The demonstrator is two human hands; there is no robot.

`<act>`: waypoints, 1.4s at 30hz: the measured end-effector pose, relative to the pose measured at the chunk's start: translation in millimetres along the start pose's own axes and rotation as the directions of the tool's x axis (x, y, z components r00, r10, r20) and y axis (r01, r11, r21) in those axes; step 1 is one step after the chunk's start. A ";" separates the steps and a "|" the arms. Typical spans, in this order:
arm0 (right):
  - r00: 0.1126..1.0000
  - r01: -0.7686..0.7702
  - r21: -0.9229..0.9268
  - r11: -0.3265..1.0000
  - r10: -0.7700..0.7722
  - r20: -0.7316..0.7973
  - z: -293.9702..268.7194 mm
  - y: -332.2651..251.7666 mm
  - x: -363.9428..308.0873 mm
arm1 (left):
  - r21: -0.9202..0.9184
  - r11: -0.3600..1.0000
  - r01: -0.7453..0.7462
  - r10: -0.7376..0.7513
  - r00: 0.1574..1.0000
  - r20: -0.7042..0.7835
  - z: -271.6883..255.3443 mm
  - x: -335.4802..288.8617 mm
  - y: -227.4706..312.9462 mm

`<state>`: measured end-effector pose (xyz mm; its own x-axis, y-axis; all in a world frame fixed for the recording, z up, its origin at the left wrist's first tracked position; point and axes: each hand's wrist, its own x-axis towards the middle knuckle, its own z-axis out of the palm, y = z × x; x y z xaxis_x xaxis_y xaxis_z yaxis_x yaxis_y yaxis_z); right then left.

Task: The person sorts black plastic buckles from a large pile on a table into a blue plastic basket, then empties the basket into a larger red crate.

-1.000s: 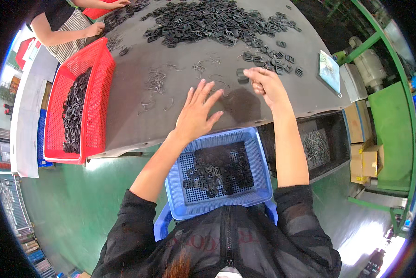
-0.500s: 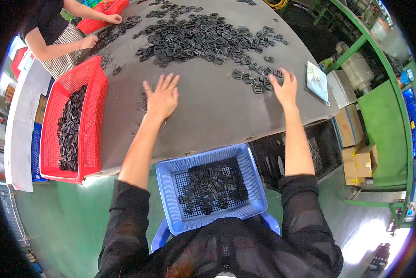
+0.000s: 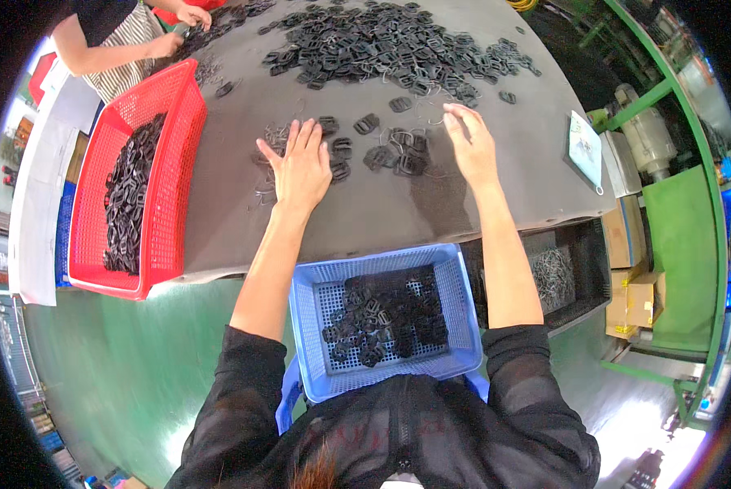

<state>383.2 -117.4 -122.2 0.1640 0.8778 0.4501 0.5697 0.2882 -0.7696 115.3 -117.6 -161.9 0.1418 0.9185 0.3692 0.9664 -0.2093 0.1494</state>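
My left hand (image 3: 302,169) lies on the grey table with its fingers spread and nothing in it. Beside its fingers are several black plastic buckles (image 3: 341,153) and a scatter of thin, pale scraps (image 3: 266,167). My right hand (image 3: 473,153) is over the table with fingers stretched out, thumb apart, and no buckle visible in it. Between both hands sits a small cluster of black buckles (image 3: 408,151), with a single buckle (image 3: 366,124) just beyond. Farther back spreads a large heap of the same buckles (image 3: 398,45).
A blue basket (image 3: 307,326) with black buckles in it stands before me, below the table edge. At left is a red basket (image 3: 170,187) of black pieces. Another person's hand (image 3: 170,44) works at far left. A light-blue pouch (image 3: 585,151) lies at right.
Buckles from the near right edge of the heap now lie between my hands, closer to the left hand. My right hand has moved left. The view has shifted slightly.
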 end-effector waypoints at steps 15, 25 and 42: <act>0.903 0.430 -0.278 0.859 -0.411 0.129 106.8 -53.4 -39.7 | -0.142 0.990 -0.007 -0.011 0.991 -0.131 -7.2 -2.3 -3.9; 0.921 0.390 -0.370 0.843 -0.350 0.174 99.4 -29.6 -38.5 | -0.238 0.968 -0.078 0.066 0.996 -0.056 -11.0 -7.0 -10.3; 0.916 0.401 -0.525 0.751 -0.309 0.257 78.9 -25.4 -26.0 | -0.106 0.994 -0.027 0.002 0.973 -0.233 -5.2 -2.0 -19.7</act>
<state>300.9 -117.4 -150.1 -0.2329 0.8132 0.5333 0.9163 0.3673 -0.1598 94.8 -117.1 -160.8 0.0898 0.8148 0.5728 0.9340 -0.2685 0.2356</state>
